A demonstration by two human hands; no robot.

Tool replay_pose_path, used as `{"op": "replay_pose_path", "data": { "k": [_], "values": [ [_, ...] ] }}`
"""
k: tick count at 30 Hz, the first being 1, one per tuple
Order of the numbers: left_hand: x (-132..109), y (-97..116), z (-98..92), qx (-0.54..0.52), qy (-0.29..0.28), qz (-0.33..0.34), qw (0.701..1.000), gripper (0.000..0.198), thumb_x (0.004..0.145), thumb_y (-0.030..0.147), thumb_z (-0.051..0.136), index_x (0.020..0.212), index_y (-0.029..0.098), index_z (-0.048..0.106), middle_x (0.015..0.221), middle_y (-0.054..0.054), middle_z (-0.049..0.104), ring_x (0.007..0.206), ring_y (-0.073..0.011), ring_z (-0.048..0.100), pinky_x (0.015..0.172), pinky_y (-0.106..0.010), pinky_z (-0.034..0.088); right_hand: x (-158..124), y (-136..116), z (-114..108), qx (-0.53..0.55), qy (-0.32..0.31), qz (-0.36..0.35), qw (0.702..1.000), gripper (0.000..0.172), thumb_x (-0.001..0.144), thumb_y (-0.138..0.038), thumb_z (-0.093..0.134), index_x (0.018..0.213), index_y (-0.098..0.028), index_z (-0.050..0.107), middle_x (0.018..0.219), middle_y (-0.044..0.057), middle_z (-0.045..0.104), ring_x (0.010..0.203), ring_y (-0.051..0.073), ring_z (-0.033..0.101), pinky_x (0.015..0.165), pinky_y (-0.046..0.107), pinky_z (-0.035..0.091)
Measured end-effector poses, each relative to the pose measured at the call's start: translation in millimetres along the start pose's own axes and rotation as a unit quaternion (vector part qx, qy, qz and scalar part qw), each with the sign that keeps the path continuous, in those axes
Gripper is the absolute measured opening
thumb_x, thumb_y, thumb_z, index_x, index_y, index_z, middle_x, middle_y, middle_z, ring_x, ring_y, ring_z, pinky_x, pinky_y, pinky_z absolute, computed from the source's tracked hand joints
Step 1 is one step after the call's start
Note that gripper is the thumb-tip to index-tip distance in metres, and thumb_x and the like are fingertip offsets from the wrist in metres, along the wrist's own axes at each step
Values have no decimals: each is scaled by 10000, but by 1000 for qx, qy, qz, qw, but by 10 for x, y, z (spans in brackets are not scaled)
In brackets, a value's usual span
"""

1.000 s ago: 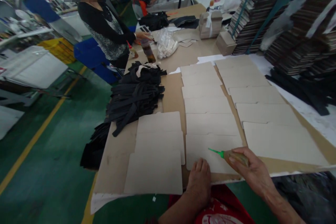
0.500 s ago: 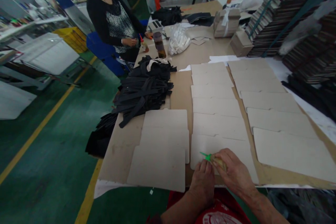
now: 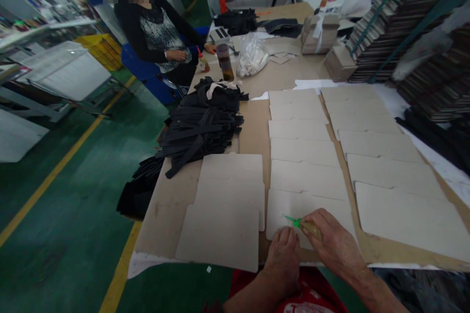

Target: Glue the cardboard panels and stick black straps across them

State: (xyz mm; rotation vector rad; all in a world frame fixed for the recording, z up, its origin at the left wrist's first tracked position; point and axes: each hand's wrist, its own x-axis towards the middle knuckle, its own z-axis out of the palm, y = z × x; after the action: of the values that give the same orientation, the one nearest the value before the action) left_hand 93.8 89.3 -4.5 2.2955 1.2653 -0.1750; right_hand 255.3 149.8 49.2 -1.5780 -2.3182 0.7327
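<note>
My right hand [image 3: 332, 242] is closed round a small glue bottle [image 3: 310, 227] with a green nozzle [image 3: 293, 220], whose tip rests on the nearest grey card sheet [image 3: 293, 205] of the middle column. Lying flat on that sheet's front edge just left of the bottle, my left hand [image 3: 284, 254] has its fingers stretched out. Overlapping rows of grey card sheets [image 3: 382, 171] cover the brown table [image 3: 253, 132] in three columns.
A pile of black strips [image 3: 201, 132] lies at the table's left edge. Farther back stand a dark jar [image 3: 224, 62], a white plastic bag [image 3: 251, 56] and grey card stacks [image 3: 319, 34]. Tall bundled stacks [image 3: 404, 24] fill the right. A person in black [image 3: 157, 34] stands at the far left.
My right hand brought the glue bottle leftward from the sheet's right side until it sat beside my left hand. The view also swung slightly right.
</note>
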Motion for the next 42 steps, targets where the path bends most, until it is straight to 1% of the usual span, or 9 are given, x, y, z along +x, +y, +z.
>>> {"op": "replay_pose_path", "data": {
  "k": [6, 9, 12, 15, 18, 22, 25, 34, 42],
  "values": [
    [6, -20, 2, -40, -1, 2, 999, 910, 781, 423, 589, 1511, 30, 213, 1546, -218, 325, 1411, -363, 281, 1190, -493, 221, 18, -75, 111, 62, 17, 7, 998, 117, 928, -321, 482, 953, -258, 576, 937, 48, 589, 892, 223, 570, 789, 384, 494],
    [-8, -23, -47, -56, -20, -1, 998, 963, 768, 466, 620, 1497, -12, 211, 1539, -252, 314, 1405, -378, 288, 1199, -490, 216, 52, -59, 144, 131, 42, 70, 988, 163, 892, -397, 533, 943, -254, 592, 941, 42, 623, 885, 221, 593, 798, 372, 502],
    [-53, -32, -104, -79, -9, 5, 997, 795, 834, 468, 558, 1432, -13, 352, 1514, -255, 351, 1398, -374, 301, 1196, -483, 235, 128, 26, 107, 222, 88, 182, 954, 313, 828, -516, 589, 974, -239, 599, 908, 32, 655, 827, 215, 614, 735, 339, 516],
    [-49, -101, -199, -111, 30, 5, 993, 467, 925, 354, 431, 1290, 82, 534, 1402, -173, 513, 1295, -295, 444, 1133, -405, 355, 287, 137, 24, 263, 140, 247, 922, 426, 778, -592, 608, 1001, -229, 600, 886, 27, 665, 795, 217, 616, 694, 326, 506],
    [110, -285, -396, -75, 42, -38, 996, 318, 922, 222, 422, 1164, 139, 611, 1244, -106, 623, 1141, -228, 542, 1040, -336, 440, 507, 244, -39, 239, 173, 219, 930, 431, 774, -592, 604, 999, -224, 603, 924, 35, 651, 825, 222, 607, 736, 348, 490],
    [497, -632, -736, 18, 46, -105, 993, 322, 933, 148, 403, 1189, 115, 595, 1267, -128, 595, 1164, -234, 533, 1034, -354, 439, 763, 338, -36, 158, 169, 121, 965, 309, 847, -508, 563, 979, -232, 603, 973, 39, 604, 899, 223, 579, 820, 372, 463],
    [730, -820, -877, 44, 33, -123, 991, 309, 927, 107, 399, 1143, 93, 619, 1201, -153, 614, 1115, -243, 566, 969, -363, 476, 862, 351, -5, 117, 146, 79, 979, 214, 896, -431, 535, 987, -245, 589, 980, 32, 583, 917, 213, 565, 834, 364, 457],
    [919, -871, -838, 66, -10, -151, 986, 293, 920, 85, 422, 1058, 102, 679, 1109, -143, 650, 1071, -238, 593, 887, -332, 505, 950, 317, -2, 0, 119, 15, 993, 105, 950, -314, 479, 965, -245, 557, 957, 39, 572, 899, 208, 555, 769, 319, 458],
    [915, -881, -854, 54, -13, -150, 987, 310, 923, 90, 399, 1058, 86, 678, 1127, -135, 637, 1104, -233, 564, 957, -316, 465, 972, 265, -152, -69, 89, 15, 994, 57, 933, -265, 497, 940, -242, 548, 966, 43, 566, 904, 216, 555, 709, 318, 445]
  ]
}}
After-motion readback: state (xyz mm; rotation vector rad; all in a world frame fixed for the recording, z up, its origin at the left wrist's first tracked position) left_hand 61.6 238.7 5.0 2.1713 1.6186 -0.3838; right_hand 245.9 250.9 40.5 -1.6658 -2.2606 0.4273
